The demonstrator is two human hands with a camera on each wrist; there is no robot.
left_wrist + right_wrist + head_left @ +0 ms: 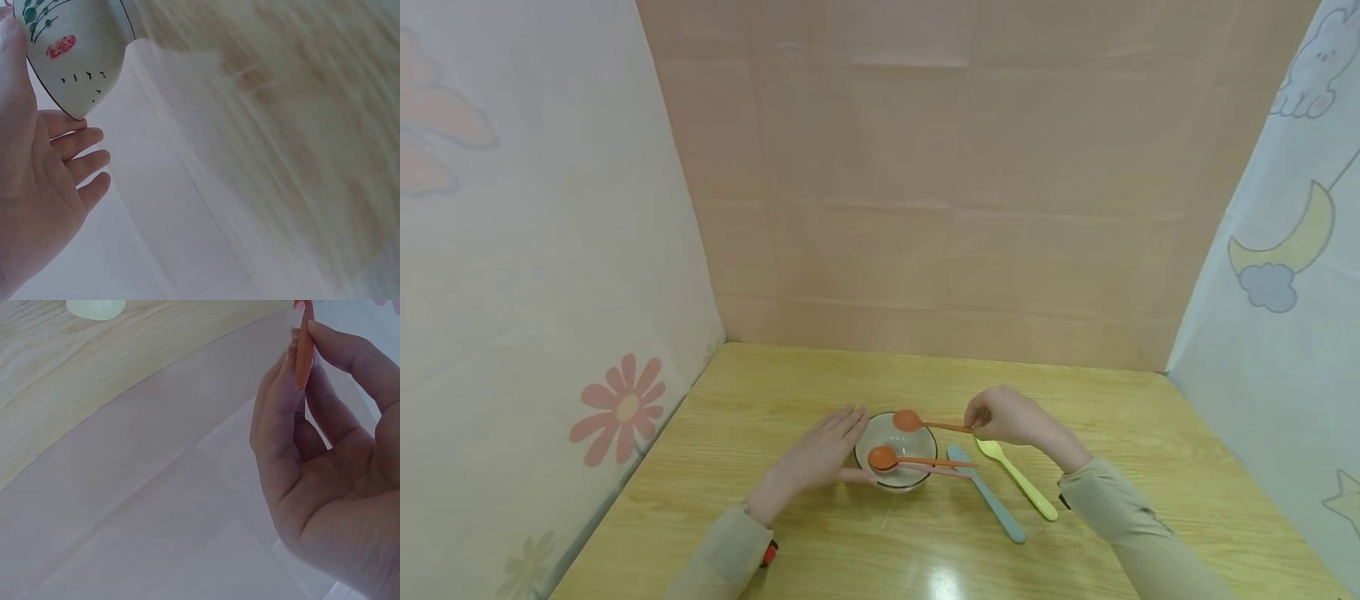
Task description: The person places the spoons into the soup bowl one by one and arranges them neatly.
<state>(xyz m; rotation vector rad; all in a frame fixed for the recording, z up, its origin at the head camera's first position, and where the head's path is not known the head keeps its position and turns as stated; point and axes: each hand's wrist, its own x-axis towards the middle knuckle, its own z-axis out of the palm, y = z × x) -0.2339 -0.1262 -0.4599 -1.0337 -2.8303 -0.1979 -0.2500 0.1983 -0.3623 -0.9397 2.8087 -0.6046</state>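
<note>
Right fingers (347,353): pinched on the handle end of an orange spoon (907,420).
Spoon axis: side to side; scoop points left from the fingers, over the bowl's far part. Rim contact: cannot tell.
Bowl (876,433): left of the pinch, between both hands.
Left hand (816,454): nearer the bowl, fingers extended against its left side, thumb by the near rim.
In bowl: lower orange spoon (883,458) and pink spoon (951,472), handles out rightward, roughly parallel to the pinched one.
Right of bowl: blue spoon (992,502), yellow spoon (1026,487), slanting.

Table (820,558) bears bowl (877,433), blue spoon (989,497), yellow spoon (1024,483).
</note>
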